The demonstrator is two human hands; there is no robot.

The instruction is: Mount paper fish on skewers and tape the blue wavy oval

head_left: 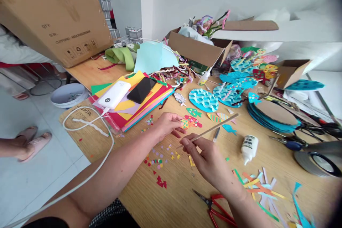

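In my left hand a small yellow paper fish with coloured patches is pinched between thumb and fingers. My right hand grips a thin wooden stick, which slants up to the right, its lower tip near the left fingers. Just beyond lie a red paper fish, a green paper fish, a striped paper fish and a blue paper fish. Small paper circles and red scraps are scattered below my hands.
Red-handled scissors and a white glue bottle lie near my right arm. Paper strips are at the right front. A phone and power bank rest on coloured sheets; a cable crosses my left arm. Another person's foot is at left.
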